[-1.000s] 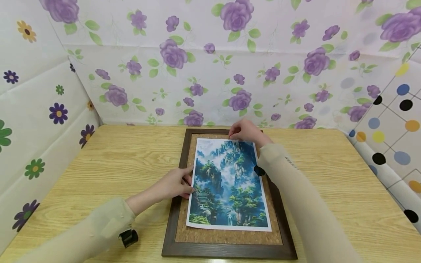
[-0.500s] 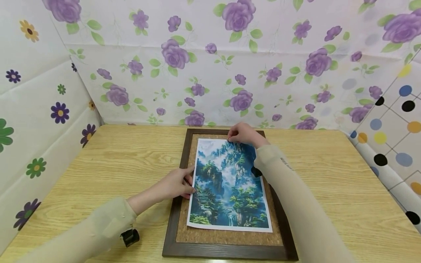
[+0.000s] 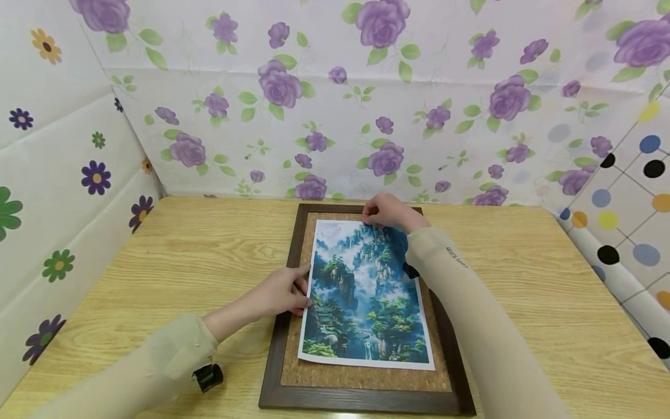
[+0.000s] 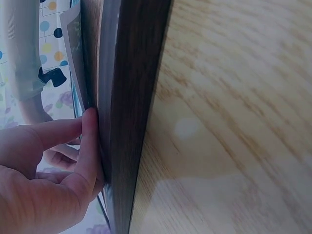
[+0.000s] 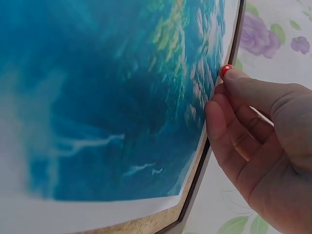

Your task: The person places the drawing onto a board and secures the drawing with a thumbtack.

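Note:
A landscape print (image 3: 361, 297) of blue misty mountains and green trees lies on a cork board (image 3: 366, 377) with a dark wooden frame (image 3: 361, 399). My right hand (image 3: 388, 210) is at the print's top edge. In the right wrist view its thumb and finger pinch a red round-headed push pin (image 5: 226, 70) against that edge; the pin's point is hidden. At the left edge of the print my left hand (image 3: 282, 291) rests with thumb and index finger spread apart, the fingertips (image 4: 90, 116) touching the paper beside the frame. The print's lower left corner lifts slightly.
The board lies on a light wood table (image 3: 220, 244). Behind it stands a backdrop (image 3: 335, 116) with purple roses; flowered and dotted sheets flank the sides. A black wrist camera (image 3: 208, 378) sits at my left sleeve.
My right hand has shifted slightly at the print's top edge, from beside the paper onto it, and stays there. My left hand has not visibly moved.

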Demonstrator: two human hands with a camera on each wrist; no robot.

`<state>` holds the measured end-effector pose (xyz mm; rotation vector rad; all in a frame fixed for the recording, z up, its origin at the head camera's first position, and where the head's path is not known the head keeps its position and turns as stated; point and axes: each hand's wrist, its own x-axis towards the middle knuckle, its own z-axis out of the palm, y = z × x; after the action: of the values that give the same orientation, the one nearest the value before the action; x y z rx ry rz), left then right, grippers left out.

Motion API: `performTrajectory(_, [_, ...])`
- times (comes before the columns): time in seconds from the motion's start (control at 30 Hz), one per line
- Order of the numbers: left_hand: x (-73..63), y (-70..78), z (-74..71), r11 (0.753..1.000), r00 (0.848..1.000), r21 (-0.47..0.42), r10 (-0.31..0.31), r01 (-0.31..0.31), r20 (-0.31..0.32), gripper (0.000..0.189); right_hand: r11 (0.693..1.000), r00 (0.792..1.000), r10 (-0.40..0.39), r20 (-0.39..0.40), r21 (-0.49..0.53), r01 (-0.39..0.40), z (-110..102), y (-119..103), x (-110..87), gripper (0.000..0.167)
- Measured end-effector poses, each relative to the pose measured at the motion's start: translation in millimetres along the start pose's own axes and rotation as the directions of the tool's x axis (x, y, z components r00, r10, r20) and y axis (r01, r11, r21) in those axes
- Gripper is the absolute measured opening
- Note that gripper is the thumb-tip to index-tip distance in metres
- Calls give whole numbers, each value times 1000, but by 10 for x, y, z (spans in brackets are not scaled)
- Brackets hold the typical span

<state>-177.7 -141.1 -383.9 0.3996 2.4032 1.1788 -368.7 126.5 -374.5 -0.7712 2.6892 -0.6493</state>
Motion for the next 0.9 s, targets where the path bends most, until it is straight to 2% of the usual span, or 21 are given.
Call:
performTrajectory(0.2, [11,2,7,1000,1000,3,-7,7,-3,78,1000,1000,7,17,3,-7,-18,-9,-4,14])
performTrajectory(0.53, [10,31,14,1000,1000,14,-15,15,-3,78,997,999,-5,51,-76,8,-59,-71,15,13])
performTrajectory(0.9, [-1,42,-4,1000,1000,18,-19,19,-4,77,992,1000,-4,23,-125,7,-38,-96,64,12])
